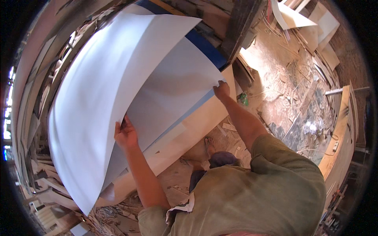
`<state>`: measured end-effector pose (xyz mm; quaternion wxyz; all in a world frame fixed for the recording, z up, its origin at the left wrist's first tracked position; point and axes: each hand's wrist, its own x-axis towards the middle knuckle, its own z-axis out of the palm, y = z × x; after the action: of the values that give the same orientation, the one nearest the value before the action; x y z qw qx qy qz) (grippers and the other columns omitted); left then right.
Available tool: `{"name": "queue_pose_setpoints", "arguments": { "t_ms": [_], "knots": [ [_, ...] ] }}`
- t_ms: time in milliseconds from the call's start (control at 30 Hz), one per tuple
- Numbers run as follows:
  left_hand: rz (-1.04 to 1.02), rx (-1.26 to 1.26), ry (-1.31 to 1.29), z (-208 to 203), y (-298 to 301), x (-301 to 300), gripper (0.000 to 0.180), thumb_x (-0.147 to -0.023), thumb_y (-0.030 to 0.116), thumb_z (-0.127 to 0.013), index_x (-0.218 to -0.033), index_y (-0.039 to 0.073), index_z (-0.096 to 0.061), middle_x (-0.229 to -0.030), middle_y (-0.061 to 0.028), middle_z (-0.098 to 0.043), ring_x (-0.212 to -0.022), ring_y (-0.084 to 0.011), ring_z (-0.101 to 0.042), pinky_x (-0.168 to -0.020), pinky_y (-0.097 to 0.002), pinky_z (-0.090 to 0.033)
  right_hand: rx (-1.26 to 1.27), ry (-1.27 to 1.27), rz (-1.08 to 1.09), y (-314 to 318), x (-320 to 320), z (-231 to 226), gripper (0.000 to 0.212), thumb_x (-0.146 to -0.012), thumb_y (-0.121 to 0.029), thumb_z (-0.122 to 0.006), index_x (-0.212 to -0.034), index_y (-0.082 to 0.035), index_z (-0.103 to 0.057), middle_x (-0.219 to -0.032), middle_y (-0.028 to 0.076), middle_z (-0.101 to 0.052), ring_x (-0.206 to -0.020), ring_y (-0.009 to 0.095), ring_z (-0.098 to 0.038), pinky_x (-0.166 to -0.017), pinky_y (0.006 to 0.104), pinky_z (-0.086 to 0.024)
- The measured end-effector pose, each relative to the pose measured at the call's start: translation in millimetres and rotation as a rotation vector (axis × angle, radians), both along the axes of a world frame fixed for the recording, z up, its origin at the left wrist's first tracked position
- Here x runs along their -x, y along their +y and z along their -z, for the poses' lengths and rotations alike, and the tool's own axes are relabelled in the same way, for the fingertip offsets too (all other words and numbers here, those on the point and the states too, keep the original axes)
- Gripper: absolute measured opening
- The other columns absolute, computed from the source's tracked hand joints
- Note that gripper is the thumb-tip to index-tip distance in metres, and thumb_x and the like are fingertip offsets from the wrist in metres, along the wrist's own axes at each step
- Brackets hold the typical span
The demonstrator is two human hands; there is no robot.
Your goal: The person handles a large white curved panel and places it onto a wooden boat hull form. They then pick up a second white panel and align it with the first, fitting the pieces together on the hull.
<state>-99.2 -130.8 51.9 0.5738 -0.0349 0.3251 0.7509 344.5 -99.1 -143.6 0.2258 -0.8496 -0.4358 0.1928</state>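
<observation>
A large, thin white sheet bows upward on the left, its near edge lifted. My left hand grips that edge, thumb on one side and fingers partly hidden behind the sheet. Below it a second, shaded pale sheet lies over a light wooden board. My right hand is closed at the right corner of this lower sheet, pinching it. A bluish strip shows along the lower sheet's near edge. Both arms are stretched out away from my body.
Long boards lean along the left side. Wood scraps and dust litter the floor. At the right a wooden plank bears a power socket with a cable. A dark post rises behind the sheets; sheet offcuts lie at the upper right.
</observation>
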Motion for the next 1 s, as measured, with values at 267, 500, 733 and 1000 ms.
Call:
{"name": "queue_pose_setpoints", "arguments": {
  "t_ms": [267,500,733,1000],
  "knots": [
    [-0.061,-0.099,0.012,-36,1,-5,0.033,-0.097,0.002,-0.042,-0.125,-0.014,-0.043,-0.129,-0.0279,-0.050,-0.122,-0.0380,-0.051,-0.104,-0.0432,-0.050,0.129,0.320,0.183,33,-48,37,0.036,-0.076,-0.027,-0.071,-0.097,0.001,-0.067,-0.096,0.020,-0.069,-0.094,0.034,-0.066,-0.082,0.0426,-0.052],
    [0.033,-0.246,-0.127,-67,10,9,0.036,-0.097,0.001,-0.041,-0.129,-0.014,-0.040,-0.133,-0.0273,-0.047,-0.127,-0.0396,-0.046,-0.103,-0.0431,-0.050,0.146,0.291,0.312,57,-52,46,0.033,-0.071,-0.027,-0.072,-0.088,0.000,-0.070,-0.096,0.019,-0.069,-0.093,0.035,-0.067,-0.082,0.0422,-0.052],
    [0.042,-0.238,-0.015,-65,12,13,0.035,-0.094,0.000,-0.044,-0.126,-0.015,-0.043,-0.134,-0.0273,-0.047,-0.126,-0.0396,-0.048,-0.103,-0.0429,-0.051,-0.040,0.063,0.161,38,-59,5,0.039,-0.067,-0.026,-0.077,-0.095,0.000,-0.069,-0.098,0.020,-0.067,-0.096,0.037,-0.063,-0.087,0.0427,-0.051],
    [0.077,-0.243,-0.112,-57,13,16,0.036,-0.092,-0.003,-0.045,-0.126,-0.016,-0.043,-0.132,-0.0278,-0.049,-0.126,-0.0397,-0.048,-0.103,-0.0419,-0.050,-0.465,1.536,0.193,35,-67,-70,0.048,-0.080,-0.026,-0.076,-0.114,-0.005,-0.051,-0.103,0.012,-0.062,-0.092,0.028,-0.063,-0.077,0.0455,-0.054]
  ]
}}
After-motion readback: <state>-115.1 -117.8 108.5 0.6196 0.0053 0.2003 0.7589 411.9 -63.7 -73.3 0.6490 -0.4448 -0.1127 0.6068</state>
